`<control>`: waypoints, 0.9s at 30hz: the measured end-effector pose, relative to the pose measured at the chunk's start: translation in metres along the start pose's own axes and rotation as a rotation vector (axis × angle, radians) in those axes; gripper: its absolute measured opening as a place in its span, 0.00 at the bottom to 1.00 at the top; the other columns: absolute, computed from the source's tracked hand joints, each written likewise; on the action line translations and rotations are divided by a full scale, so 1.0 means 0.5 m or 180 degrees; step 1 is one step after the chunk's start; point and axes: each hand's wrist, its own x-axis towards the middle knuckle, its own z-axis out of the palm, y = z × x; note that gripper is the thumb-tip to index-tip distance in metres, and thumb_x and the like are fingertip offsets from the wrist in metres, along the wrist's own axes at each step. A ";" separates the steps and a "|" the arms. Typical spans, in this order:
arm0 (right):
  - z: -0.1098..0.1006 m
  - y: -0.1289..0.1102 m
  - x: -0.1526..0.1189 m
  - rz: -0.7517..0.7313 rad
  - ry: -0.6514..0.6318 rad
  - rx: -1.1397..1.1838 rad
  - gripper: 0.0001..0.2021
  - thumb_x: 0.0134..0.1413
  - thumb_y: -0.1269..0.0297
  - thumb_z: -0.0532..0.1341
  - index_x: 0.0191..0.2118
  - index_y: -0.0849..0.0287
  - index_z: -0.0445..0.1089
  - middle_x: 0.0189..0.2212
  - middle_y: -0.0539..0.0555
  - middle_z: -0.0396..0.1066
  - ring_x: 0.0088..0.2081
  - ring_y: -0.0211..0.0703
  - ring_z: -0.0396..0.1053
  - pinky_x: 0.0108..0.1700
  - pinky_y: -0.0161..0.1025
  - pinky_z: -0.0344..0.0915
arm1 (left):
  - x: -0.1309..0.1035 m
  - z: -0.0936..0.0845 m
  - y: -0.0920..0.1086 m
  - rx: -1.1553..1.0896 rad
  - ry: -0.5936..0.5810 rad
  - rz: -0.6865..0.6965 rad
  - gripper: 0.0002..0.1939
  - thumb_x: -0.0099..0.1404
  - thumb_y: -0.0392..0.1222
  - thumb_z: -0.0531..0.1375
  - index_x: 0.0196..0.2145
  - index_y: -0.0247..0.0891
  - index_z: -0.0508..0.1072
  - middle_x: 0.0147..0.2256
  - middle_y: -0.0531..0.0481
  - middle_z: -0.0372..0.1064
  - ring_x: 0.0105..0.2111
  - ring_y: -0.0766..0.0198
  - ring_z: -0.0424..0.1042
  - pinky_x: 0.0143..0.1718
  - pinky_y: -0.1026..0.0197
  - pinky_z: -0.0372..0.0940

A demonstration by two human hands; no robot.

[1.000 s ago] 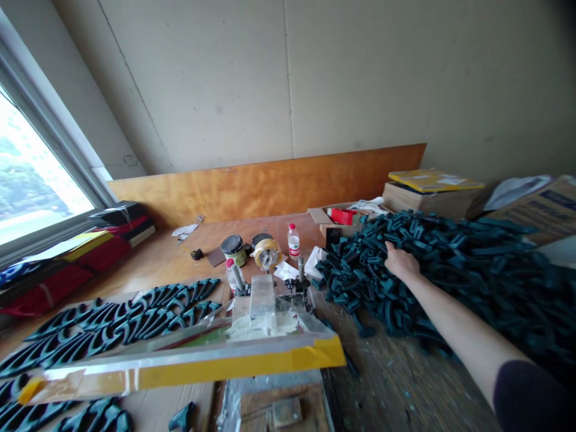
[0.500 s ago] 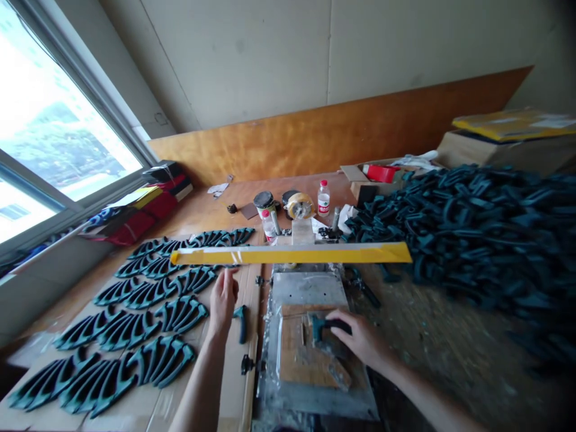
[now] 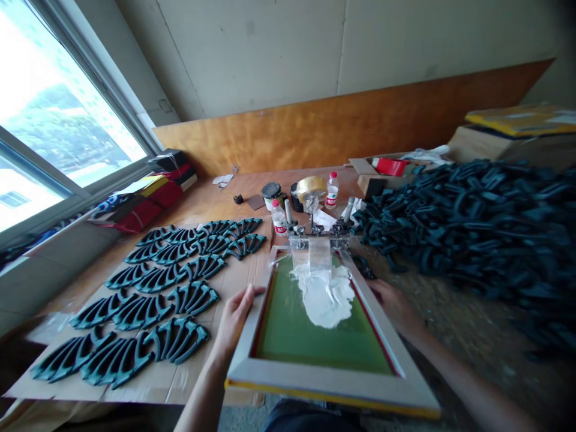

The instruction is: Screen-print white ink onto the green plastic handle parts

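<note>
A screen-printing frame (image 3: 405,393) with pale edges and green mesh lies lowered in front of me. White paste (image 3: 326,303) is spread on the upper part of its mesh, below a pale squeegee-like block (image 3: 320,255). My left hand (image 3: 237,312) is closed at the frame's left side, fingers against the edge. On the opposite side, my right hand (image 3: 396,306) grips the right edge, its fingertips partly hidden. A metal clamp assembly (image 3: 317,231) stands at the frame's far end. The plate beneath the frame is hidden.
Rows of dark green curved handle-like parts (image 3: 139,312) lie on cardboard (image 3: 175,384) at left. A large heap of similar parts (image 3: 472,222) fills the right. Bottles (image 3: 332,191), a tape roll (image 3: 311,187) and a can (image 3: 272,195) stand behind; a window (image 3: 58,108) is at left.
The screen-printing frame has swung down from raised, covering the plate. My right hand has left the dark green part on the plate and moved to the frame's right edge; that part is hidden.
</note>
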 end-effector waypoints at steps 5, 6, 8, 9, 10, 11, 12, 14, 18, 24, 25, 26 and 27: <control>-0.021 -0.067 0.113 -0.0364 0.0029 -0.0074 0.31 0.51 0.64 0.65 0.61 0.60 0.59 0.55 0.63 0.62 0.52 0.52 0.65 0.50 0.45 0.66 | 0.000 0.005 -0.192 0.0723 -0.0072 -0.0106 0.39 0.58 0.61 0.58 0.61 0.36 0.61 0.24 0.56 0.65 0.23 0.66 0.64 0.23 0.66 0.57; -0.010 -0.093 0.127 -0.0496 -0.0150 -0.0200 0.32 0.48 0.66 0.67 0.59 0.60 0.60 0.54 0.63 0.62 0.53 0.53 0.63 0.52 0.46 0.65 | 0.006 0.008 -0.215 0.0868 -0.0040 -0.0067 0.38 0.60 0.60 0.56 0.62 0.37 0.59 0.24 0.56 0.64 0.23 0.66 0.63 0.23 0.66 0.57; 0.018 -0.138 0.137 -0.0641 -0.0648 -0.0423 0.22 0.48 0.70 0.67 0.51 0.60 0.66 0.47 0.60 0.67 0.49 0.52 0.65 0.49 0.44 0.66 | 0.015 0.012 -0.241 0.1110 -0.0079 -0.0027 0.35 0.63 0.58 0.53 0.63 0.38 0.58 0.25 0.55 0.65 0.25 0.65 0.64 0.24 0.66 0.57; 0.031 -0.152 0.131 -0.0659 -0.0888 -0.0496 0.15 0.50 0.72 0.65 0.45 0.60 0.68 0.43 0.58 0.69 0.45 0.49 0.67 0.45 0.41 0.66 | 0.018 0.012 -0.246 0.1207 -0.0117 -0.0023 0.33 0.64 0.57 0.52 0.62 0.38 0.59 0.25 0.55 0.65 0.25 0.65 0.65 0.24 0.65 0.57; 0.042 -0.161 0.119 -0.0679 -0.1075 -0.0544 0.10 0.52 0.74 0.62 0.41 0.59 0.68 0.39 0.56 0.70 0.42 0.47 0.67 0.42 0.39 0.66 | 0.020 0.010 -0.247 0.1285 -0.0152 -0.0025 0.32 0.64 0.56 0.51 0.62 0.39 0.59 0.26 0.55 0.65 0.25 0.65 0.65 0.24 0.65 0.57; 0.049 -0.165 0.100 -0.0730 -0.1196 -0.0563 0.07 0.53 0.76 0.59 0.37 0.59 0.68 0.36 0.55 0.71 0.40 0.45 0.67 0.40 0.38 0.65 | 0.021 0.009 -0.246 0.1341 -0.0180 -0.0029 0.31 0.65 0.56 0.51 0.62 0.39 0.60 0.26 0.54 0.65 0.26 0.64 0.65 0.24 0.65 0.57; 0.053 -0.164 0.078 -0.0846 -0.1260 -0.0554 0.08 0.53 0.78 0.56 0.35 0.59 0.68 0.34 0.55 0.71 0.38 0.44 0.67 0.39 0.37 0.64 | 0.022 0.007 -0.244 0.1380 -0.0202 -0.0036 0.31 0.65 0.55 0.51 0.61 0.39 0.60 0.26 0.54 0.66 0.26 0.64 0.66 0.25 0.65 0.57; 0.047 -0.155 0.033 -0.1280 -0.1316 -0.0466 0.10 0.51 0.80 0.54 0.33 0.60 0.68 0.32 0.55 0.70 0.37 0.44 0.66 0.38 0.37 0.62 | 0.022 0.003 -0.244 0.1427 -0.0217 -0.0049 0.30 0.65 0.55 0.51 0.61 0.40 0.61 0.27 0.54 0.66 0.27 0.64 0.66 0.25 0.65 0.58; 0.016 -0.138 -0.001 -0.2056 -0.1570 -0.0137 0.07 0.51 0.77 0.56 0.31 0.59 0.68 0.30 0.53 0.70 0.35 0.44 0.65 0.37 0.38 0.59 | 0.025 0.003 -0.256 0.1281 -0.0216 -0.0053 0.29 0.65 0.55 0.51 0.60 0.40 0.61 0.30 0.52 0.70 0.29 0.63 0.68 0.28 0.64 0.60; 0.036 -0.144 -0.012 -0.1873 -0.0678 -0.0150 0.10 0.53 0.77 0.53 0.34 0.60 0.70 0.32 0.56 0.71 0.37 0.45 0.65 0.41 0.42 0.60 | 0.023 0.008 -0.254 0.0841 -0.0188 -0.0106 0.32 0.63 0.57 0.54 0.60 0.38 0.61 0.27 0.53 0.67 0.26 0.64 0.67 0.26 0.65 0.60; 0.040 -0.144 -0.026 -0.2006 -0.0501 -0.0139 0.12 0.54 0.77 0.52 0.37 0.61 0.71 0.34 0.57 0.72 0.38 0.46 0.65 0.42 0.42 0.60 | 0.021 0.009 -0.250 0.0765 -0.0171 -0.0134 0.32 0.63 0.57 0.54 0.60 0.38 0.62 0.26 0.54 0.66 0.25 0.65 0.66 0.25 0.65 0.58; 0.042 -0.142 -0.038 -0.2143 -0.0423 -0.0089 0.12 0.55 0.77 0.52 0.39 0.62 0.71 0.35 0.58 0.72 0.39 0.46 0.65 0.43 0.43 0.60 | 0.019 0.010 -0.246 0.0704 -0.0158 -0.0163 0.33 0.62 0.58 0.54 0.59 0.38 0.62 0.25 0.56 0.64 0.24 0.66 0.64 0.23 0.66 0.57; 0.040 -0.141 -0.046 -0.2219 -0.0446 -0.0017 0.12 0.55 0.76 0.52 0.39 0.61 0.71 0.35 0.58 0.72 0.39 0.46 0.65 0.43 0.43 0.61 | 0.017 0.011 -0.242 0.0656 -0.0145 -0.0188 0.33 0.61 0.58 0.55 0.59 0.37 0.62 0.24 0.56 0.63 0.23 0.67 0.63 0.22 0.66 0.55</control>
